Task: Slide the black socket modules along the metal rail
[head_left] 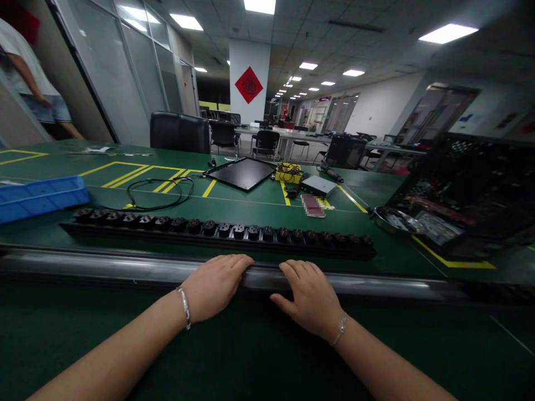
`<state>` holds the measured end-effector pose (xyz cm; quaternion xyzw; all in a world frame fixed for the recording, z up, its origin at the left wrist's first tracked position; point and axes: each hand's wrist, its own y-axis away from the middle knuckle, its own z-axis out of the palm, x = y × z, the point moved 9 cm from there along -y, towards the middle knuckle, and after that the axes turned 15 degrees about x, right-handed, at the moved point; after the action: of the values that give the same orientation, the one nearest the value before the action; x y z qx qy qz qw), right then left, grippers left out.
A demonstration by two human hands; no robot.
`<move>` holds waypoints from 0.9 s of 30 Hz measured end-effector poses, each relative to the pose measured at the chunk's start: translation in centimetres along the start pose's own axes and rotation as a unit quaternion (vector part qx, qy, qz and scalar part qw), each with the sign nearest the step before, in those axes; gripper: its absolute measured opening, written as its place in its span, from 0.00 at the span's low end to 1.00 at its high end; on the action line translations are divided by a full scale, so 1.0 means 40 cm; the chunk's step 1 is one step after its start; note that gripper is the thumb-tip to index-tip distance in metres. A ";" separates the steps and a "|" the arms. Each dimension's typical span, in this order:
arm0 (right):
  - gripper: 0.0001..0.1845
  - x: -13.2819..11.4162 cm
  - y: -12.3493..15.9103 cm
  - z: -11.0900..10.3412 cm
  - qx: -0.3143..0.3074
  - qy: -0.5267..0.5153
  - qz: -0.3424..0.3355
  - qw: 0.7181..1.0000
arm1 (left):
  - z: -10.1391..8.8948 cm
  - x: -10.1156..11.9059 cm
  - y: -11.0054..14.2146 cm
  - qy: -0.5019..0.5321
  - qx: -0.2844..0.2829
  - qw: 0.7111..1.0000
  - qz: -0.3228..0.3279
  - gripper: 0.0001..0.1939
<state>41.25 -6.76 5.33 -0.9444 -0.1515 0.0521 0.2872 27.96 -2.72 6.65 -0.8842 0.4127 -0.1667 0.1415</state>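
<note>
A long black metal profile (pixel 137 271), shiny along its top, lies across the green table right in front of me. My left hand (pixel 215 287) is laid over its middle, fingers together and curled over the far edge; the thumb is hidden. A short gap to the right, my right hand (pixel 311 298) grips the same profile, its fingers bent over the far side and its thumb along the near side. Just beyond, parallel to it, lies a black strip with a row of power sockets (pixel 238 231), sockets facing up.
A blue bin (pixel 42 197) stands at the left, near a coiled black cable (pixel 161 192). Farther back are a dark flat panel (pixel 242 172), a yellow box of cables (pixel 288 172) and a grey box (pixel 320 185). An opened black case (pixel 472 184) and metal bowl (pixel 397 220) are right.
</note>
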 end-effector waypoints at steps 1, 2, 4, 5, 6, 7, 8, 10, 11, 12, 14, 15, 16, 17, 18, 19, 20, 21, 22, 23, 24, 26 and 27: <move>0.28 -0.001 0.001 0.005 -0.006 0.002 -0.002 1.000 | -0.001 -0.007 0.003 -0.014 -0.004 1.000 -0.012 0.19; 0.29 -0.001 0.002 0.008 -0.009 0.003 -0.002 1.000 | -0.001 -0.014 0.006 -0.031 -0.010 0.999 -0.022 0.20; 0.29 -0.003 0.002 0.011 -0.010 0.003 -0.002 1.000 | -0.005 -0.031 0.015 -0.072 -0.027 0.996 -0.042 0.21; 0.29 -0.004 0.003 0.011 -0.010 0.003 -0.002 1.000 | -0.008 -0.041 0.021 -0.093 -0.040 0.994 -0.051 0.22; 0.28 -0.005 0.003 0.010 -0.010 0.003 -0.002 1.000 | -0.012 -0.053 0.027 -0.115 -0.055 0.990 -0.062 0.24; 0.28 -0.007 0.003 0.010 -0.010 0.004 -0.003 1.000 | -0.015 -0.068 0.034 -0.136 -0.073 0.985 -0.075 0.25; 0.28 -0.008 0.003 0.009 -0.010 0.004 -0.004 1.000 | -0.020 -0.085 0.042 -0.158 -0.092 0.979 -0.091 0.27; 0.28 -0.008 0.002 0.008 -0.008 0.007 -0.004 1.000 | -0.034 -0.128 0.059 -0.200 -0.126 0.964 -0.126 0.28; 0.28 -0.008 0.002 0.007 -0.008 0.008 -0.004 1.000 | -0.043 -0.153 0.068 -0.218 -0.138 0.955 -0.146 0.28; 0.28 -0.008 0.002 0.008 -0.007 0.010 -0.004 1.000 | -0.053 -0.178 0.078 -0.231 -0.147 0.948 -0.165 0.28; 0.28 -0.008 0.002 0.010 -0.006 0.012 -0.006 1.000 | -0.070 -0.227 0.097 -0.238 -0.156 0.938 -0.197 0.28; 0.29 -0.008 0.003 0.011 -0.005 0.013 -0.008 1.000 | -0.078 -0.252 0.108 -0.238 -0.159 0.934 -0.212 0.27; 0.29 -0.007 0.003 0.012 -0.004 0.013 -0.009 1.000 | -0.087 -0.273 0.117 -0.237 -0.156 0.933 -0.220 0.26; 0.29 -0.007 0.003 0.012 -0.004 0.013 -0.009 1.000 | -0.095 -0.294 0.125 -0.236 -0.150 0.933 -0.225 0.25; 0.29 -0.006 0.003 0.013 -0.004 0.014 -0.009 1.000 | -0.104 -0.314 0.134 -0.237 -0.144 0.933 -0.231 0.24; 0.28 -0.006 0.003 0.013 -0.004 0.014 -0.008 1.000 | -0.112 -0.333 0.143 -0.236 -0.137 0.933 -0.234 0.23; 0.28 -0.006 0.003 0.012 -0.003 0.014 -0.008 1.000 | -0.119 -0.353 0.151 -0.236 -0.130 0.933 -0.239 0.23; 0.28 -0.006 0.003 0.012 -0.002 0.014 -0.007 1.000 | -0.126 -0.376 0.160 -0.236 -0.124 0.931 -0.249 0.22; 0.28 -0.007 0.003 0.010 -0.001 0.014 -0.007 1.000 | -0.132 -0.402 0.172 -0.239 -0.121 0.926 -0.266 0.22; 0.28 -0.008 0.003 0.009 0.000 0.014 -0.008 1.000 | -0.137 -0.429 0.183 -0.241 -0.122 0.921 -0.282 0.21; 0.28 -0.008 0.003 0.008 0.001 0.014 -0.008 1.000 | -0.140 -0.456 0.193 -0.241 -0.122 0.917 -0.294 0.20; 0.28 -0.009 0.003 0.006 0.002 0.013 -0.006 1.000 | -0.143 -0.512 0.215 -0.243 -0.129 0.907 -0.319 0.19; 0.28 -0.009 0.003 0.006 0.003 0.013 -0.006 1.000 | -0.147 -0.543 0.227 -0.250 -0.133 0.898 -0.336 0.19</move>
<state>40.91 -6.85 5.06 -0.9433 -0.1530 0.0388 0.2920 6.25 7.86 4.56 -0.9934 0.0606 0.0788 0.0569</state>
